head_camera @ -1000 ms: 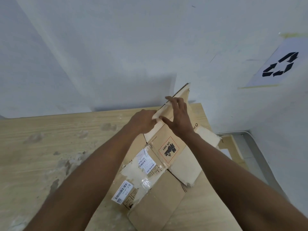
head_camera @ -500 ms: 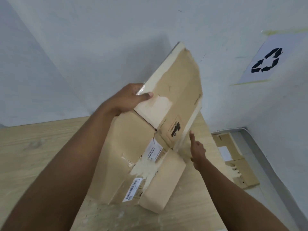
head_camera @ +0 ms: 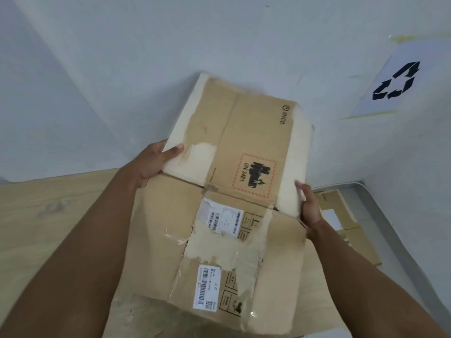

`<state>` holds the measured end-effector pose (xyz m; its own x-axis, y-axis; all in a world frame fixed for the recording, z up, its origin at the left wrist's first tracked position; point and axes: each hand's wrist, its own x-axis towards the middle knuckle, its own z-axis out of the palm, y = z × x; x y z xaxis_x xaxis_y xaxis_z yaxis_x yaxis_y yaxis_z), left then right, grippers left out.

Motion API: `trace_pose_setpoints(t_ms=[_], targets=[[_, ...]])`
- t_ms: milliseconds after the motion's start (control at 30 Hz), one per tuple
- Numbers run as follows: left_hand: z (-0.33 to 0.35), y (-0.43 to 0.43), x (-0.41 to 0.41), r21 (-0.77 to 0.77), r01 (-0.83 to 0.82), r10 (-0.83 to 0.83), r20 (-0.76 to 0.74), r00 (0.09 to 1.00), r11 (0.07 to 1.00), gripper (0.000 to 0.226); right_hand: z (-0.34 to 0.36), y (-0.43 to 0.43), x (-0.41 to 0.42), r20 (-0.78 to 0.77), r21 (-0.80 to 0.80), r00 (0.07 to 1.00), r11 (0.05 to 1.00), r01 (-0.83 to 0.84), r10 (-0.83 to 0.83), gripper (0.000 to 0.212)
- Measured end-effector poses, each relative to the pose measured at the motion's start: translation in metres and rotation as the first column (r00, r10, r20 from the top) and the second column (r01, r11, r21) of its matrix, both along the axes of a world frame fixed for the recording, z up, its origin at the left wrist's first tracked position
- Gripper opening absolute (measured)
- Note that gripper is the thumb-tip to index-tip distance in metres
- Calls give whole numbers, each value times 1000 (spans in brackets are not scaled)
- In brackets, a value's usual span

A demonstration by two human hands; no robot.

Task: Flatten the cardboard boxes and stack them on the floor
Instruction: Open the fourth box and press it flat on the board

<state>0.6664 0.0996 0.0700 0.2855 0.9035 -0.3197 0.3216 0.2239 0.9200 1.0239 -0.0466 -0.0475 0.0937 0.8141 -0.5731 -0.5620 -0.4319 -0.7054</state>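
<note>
flattened cardboard box [head_camera: 246, 147] sat in the centre of the frame, held up off the wooden table [head_camera: 48, 228] and tilted so its printed face was toward the camera. the top edge reached up against the pale wall [head_camera: 122, 69]; the lower flaps hung down to the bottom centre of the frame.

left hand [head_camera: 152, 163]: gripped the box's left edge at mid-left of the frame. thumb lay flat on the front face over a torn pale patch; the fingers were curled round behind the board, mostly hidden.

right hand [head_camera: 310, 211]: gripped the box's right edge at centre right, beside a strip of torn pale liner. one fingertip showed on the front; the rest of the fingers were hidden behind the board.

surface marks on the box: a red dashed diamond reading "un 3481" [head_camera: 253, 175] in the upper half, a torn white shipping label [head_camera: 220, 218] just below it, a second barcode label [head_camera: 206, 287] near the bottom. the paper skin was ripped away in a ragged band between the two labels.

other flattened boxes [head_camera: 351, 230] lay on the floor at the right of the frame, partly behind the right forearm, near a grey floor edge.

a white sheet with a black recycling symbol [head_camera: 395, 81] was taped to the wall at upper right.
</note>
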Motion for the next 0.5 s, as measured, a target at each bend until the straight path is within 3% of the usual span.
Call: trace_pose_setpoints(t_ms=[100,167,300,400,500], targets=[[-48,-8,-19,-51,-72,70,-30,997,996,27,-5,-4,5,153,-169,980,980,-105,131,41],[-80,-16,-27,-97,-130,127,-37,991,987,26,-15,-3,8,277,-258,951,964,-68,141,35],[-138,-34,-26,-30,-193,186,-169,968,981,17,-40,9,2,592,-276,777,959,-54,215,24],[-167,-41,-19,80,-217,231,-279,932,973,30,-58,16,-8,726,-248,653,968,-43,215,40],[-190,-47,-19,99,-202,225,-467,855,974,45,-73,15,-16,849,-349,436,936,40,298,72]])
